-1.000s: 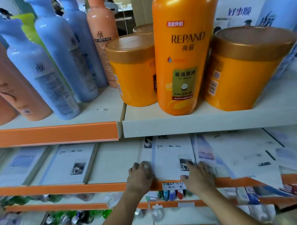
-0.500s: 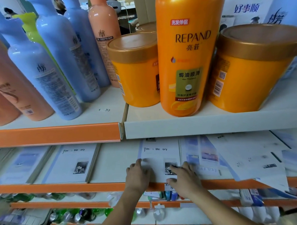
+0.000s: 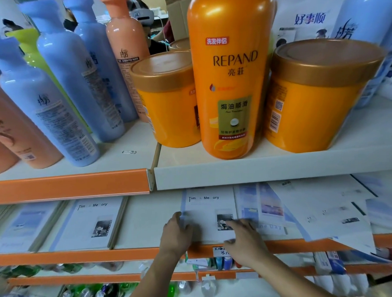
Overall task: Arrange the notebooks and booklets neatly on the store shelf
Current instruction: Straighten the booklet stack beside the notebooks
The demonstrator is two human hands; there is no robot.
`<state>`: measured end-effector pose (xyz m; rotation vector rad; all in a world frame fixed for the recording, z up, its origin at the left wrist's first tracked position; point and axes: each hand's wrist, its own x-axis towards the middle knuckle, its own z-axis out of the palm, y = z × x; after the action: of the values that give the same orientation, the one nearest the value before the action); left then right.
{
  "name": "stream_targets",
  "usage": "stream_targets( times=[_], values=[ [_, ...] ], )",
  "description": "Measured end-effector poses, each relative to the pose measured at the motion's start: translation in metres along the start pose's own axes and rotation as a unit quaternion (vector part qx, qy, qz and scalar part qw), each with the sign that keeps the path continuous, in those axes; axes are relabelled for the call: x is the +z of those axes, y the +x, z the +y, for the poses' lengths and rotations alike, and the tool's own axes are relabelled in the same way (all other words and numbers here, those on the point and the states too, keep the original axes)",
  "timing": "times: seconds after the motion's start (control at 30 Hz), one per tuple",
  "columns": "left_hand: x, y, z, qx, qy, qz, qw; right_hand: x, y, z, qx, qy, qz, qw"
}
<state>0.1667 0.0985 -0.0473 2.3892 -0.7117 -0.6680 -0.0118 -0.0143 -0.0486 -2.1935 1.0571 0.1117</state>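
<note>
Upper shelf: white, two boards butted at a seam, orange strip on the left board's front only. Standing on it, left to right: peach bottles, blue bottles, small orange tub, tall REPAND bottle, large orange tub.

Middle shelf: white, orange front rail with handwritten tag. Lying flat on it: pale blue booklet far left, left notebook just beside it, bare gap, then centre notebook. Right of that, overlapping blue-picture booklets and skewed white booklets, one corner overhanging the rail.

Lower shelf: green bottles, blurred.
</note>
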Motion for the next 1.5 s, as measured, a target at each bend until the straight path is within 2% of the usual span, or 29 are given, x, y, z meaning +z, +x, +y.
stream_targets(
  times=[0.2,0.33,0.53,0.8,0.9,1.03,1.13,1.3,1.37,1.43,1.5],
  values=[
    [-0.004,-0.002,0.003,-0.009,-0.021,-0.003,1.0,0.008,0.003,-0.009,0.01,-0.008,-0.019,1.0],
    [-0.007,0.0,0.006,-0.032,-0.048,0.001,0.998,0.007,0.004,-0.014,0.031,0.056,-0.03,0.997],
    [-0.013,0.006,0.001,-0.048,-0.094,0.003,0.994,0.005,0.005,-0.017,0.031,0.09,-0.041,0.995],
    [-0.026,0.009,-0.013,-0.058,-0.062,0.013,0.996,0.011,0.01,-0.024,0.012,0.164,-0.061,0.984],
    [-0.028,0.01,-0.019,-0.06,-0.096,0.023,0.993,0.012,0.012,-0.024,0.029,0.187,-0.058,0.98],
    [-0.031,0.014,-0.018,-0.102,-0.243,0.023,0.964,0.004,0.012,-0.03,0.045,0.266,-0.02,0.963],
    [-0.035,0.016,-0.003,-0.09,-0.312,0.005,0.946,-0.007,0.017,-0.028,0.056,0.318,0.006,0.946],
    [-0.04,0.025,0.005,-0.107,-0.332,-0.032,0.937,-0.025,0.022,-0.018,0.103,0.432,0.063,0.894],
    [-0.04,0.021,0.001,-0.124,-0.343,-0.063,0.929,-0.027,0.025,-0.007,0.126,0.442,0.103,0.882],
    [-0.037,0.013,0.001,-0.133,-0.352,-0.098,0.921,-0.028,0.027,0.006,0.151,0.429,0.132,0.881],
    [-0.034,0.005,-0.001,-0.138,-0.327,-0.108,0.929,-0.028,0.025,0.017,0.168,0.369,0.128,0.905]
  ],
)
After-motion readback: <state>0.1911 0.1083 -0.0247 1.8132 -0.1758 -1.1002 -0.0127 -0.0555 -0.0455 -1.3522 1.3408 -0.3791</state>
